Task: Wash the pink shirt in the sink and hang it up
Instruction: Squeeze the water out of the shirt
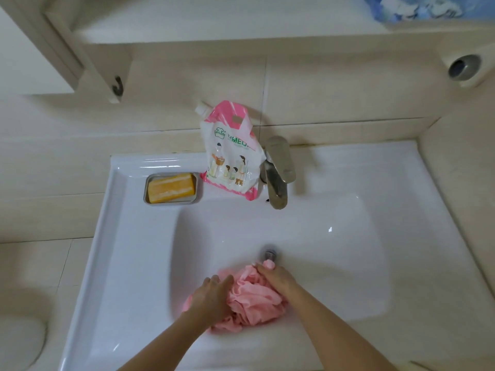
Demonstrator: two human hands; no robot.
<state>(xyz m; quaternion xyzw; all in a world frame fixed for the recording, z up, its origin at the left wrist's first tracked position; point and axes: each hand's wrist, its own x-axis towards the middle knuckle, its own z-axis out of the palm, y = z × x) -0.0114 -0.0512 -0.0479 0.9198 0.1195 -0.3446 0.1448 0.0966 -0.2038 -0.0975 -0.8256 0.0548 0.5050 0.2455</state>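
Observation:
The pink shirt (250,301) lies bunched up in the white sink (334,250), at the near side of the basin just below the drain (270,253). My left hand (211,295) presses on the shirt's left side with its fingers laid fairly flat over the cloth. My right hand (277,279) grips the shirt's upper right part, fingers curled round a fold near the drain. No water runs from the faucet (278,180).
A pink and white detergent pouch (227,151) stands behind the basin, left of the faucet. An orange soap bar (171,187) lies in a metal dish (199,192) on the sink's back left ledge. A cabinet with a hook (117,85) hangs above left.

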